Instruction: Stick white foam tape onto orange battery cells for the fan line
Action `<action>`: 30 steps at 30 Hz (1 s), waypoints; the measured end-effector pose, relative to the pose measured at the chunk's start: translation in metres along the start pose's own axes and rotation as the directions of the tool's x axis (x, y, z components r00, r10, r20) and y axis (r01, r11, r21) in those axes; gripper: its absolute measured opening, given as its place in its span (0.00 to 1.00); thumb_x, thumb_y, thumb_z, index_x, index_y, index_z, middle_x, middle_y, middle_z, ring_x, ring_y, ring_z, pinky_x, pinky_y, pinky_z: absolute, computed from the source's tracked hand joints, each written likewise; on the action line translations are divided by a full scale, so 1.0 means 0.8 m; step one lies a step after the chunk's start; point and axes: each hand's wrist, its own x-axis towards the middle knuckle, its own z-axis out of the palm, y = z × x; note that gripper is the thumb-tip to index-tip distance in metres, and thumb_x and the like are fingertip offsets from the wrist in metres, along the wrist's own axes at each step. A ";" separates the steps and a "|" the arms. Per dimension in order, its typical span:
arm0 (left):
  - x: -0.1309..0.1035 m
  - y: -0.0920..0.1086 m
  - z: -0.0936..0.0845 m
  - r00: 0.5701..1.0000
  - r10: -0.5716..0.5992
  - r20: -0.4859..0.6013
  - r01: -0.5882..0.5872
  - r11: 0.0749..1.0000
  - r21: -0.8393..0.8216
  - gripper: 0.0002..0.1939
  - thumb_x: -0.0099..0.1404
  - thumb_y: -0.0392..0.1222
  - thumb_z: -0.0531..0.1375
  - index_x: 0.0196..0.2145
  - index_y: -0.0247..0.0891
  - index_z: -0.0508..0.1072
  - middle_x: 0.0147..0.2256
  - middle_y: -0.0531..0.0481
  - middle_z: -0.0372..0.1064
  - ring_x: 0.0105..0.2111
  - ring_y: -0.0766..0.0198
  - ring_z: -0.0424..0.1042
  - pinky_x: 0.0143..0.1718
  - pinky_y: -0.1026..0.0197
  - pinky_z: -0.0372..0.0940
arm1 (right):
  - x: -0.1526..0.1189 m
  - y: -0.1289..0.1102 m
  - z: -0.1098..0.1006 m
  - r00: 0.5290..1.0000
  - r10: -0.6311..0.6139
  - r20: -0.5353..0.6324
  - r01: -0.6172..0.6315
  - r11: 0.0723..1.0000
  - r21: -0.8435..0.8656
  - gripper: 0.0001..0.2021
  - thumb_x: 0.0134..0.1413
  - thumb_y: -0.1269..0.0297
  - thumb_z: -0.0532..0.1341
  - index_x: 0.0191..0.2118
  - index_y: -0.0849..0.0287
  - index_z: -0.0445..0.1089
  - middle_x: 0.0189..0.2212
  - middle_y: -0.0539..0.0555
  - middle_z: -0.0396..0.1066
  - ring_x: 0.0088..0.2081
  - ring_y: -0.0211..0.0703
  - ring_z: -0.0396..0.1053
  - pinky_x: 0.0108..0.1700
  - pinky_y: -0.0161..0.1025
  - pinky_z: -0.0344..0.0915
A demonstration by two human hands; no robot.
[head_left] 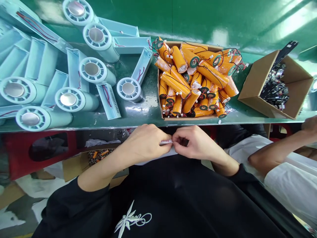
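Observation:
Both my hands meet just off the bench's front edge, above my lap. My left hand (pixel 146 142) is closed, with a small flat pale strip (pixel 165 142) pinched between thumb and forefinger. At the strip's right end, my right hand (pixel 194 141) is also closed, thumb and forefinger pressed together on it. What the strip is made of I cannot make out. Right behind my hands stands a cardboard box (pixel 188 118) heaped with orange wrapped cylindrical battery packs (pixel 176 85) that have red and black wires and white plugs.
Several light-blue plastic housings (pixel 128 88) with round vented ends and red wires lie at left on the green bench (pixel 138 114). At right stands a carton (pixel 255 79) of black strip-like parts (pixel 276 86). A co-worker's arm (pixel 277 148) is at right; a red stool (pixel 17 155) is below left.

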 end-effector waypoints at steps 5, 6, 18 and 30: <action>0.000 0.001 0.000 1.000 0.003 -0.002 -0.003 1.000 0.010 0.17 0.67 0.47 0.58 0.24 0.43 0.78 0.27 0.48 0.78 0.26 0.61 0.69 0.30 0.56 0.45 | 0.000 0.000 0.001 1.000 0.006 -0.013 -0.005 1.000 0.020 0.06 0.53 0.75 0.62 0.29 0.59 0.73 0.25 0.48 0.73 0.27 0.35 0.65 0.33 0.34 0.60; 0.000 0.001 0.000 1.000 -0.001 -0.004 0.001 1.000 0.014 0.17 0.67 0.47 0.58 0.23 0.43 0.78 0.27 0.48 0.78 0.26 0.61 0.69 0.30 0.56 0.45 | 0.000 0.001 0.002 1.000 0.010 -0.016 -0.009 0.999 0.030 0.06 0.53 0.75 0.62 0.29 0.59 0.72 0.25 0.48 0.72 0.27 0.35 0.65 0.33 0.34 0.60; -0.009 -0.010 -0.001 0.993 0.116 -0.010 -0.116 0.993 0.009 0.17 0.74 0.46 0.56 0.32 0.43 0.82 0.32 0.50 0.81 0.30 0.62 0.74 0.31 0.57 0.51 | -0.001 0.056 0.064 0.971 0.221 -0.095 -0.094 0.712 0.696 0.11 0.57 0.58 0.63 0.29 0.57 0.66 0.23 0.45 0.62 0.24 0.33 0.56 0.28 0.33 0.57; -0.145 -0.106 -0.005 0.736 -0.057 -0.675 -0.058 0.988 -0.146 0.13 0.59 0.55 0.72 0.39 0.49 0.87 0.38 0.52 0.84 0.34 0.54 0.83 0.40 0.59 0.78 | -0.056 0.083 0.093 0.758 0.578 -0.303 0.252 0.169 0.953 0.15 0.57 0.55 0.62 0.28 0.55 0.58 0.22 0.42 0.48 0.21 0.31 0.43 0.22 0.29 0.50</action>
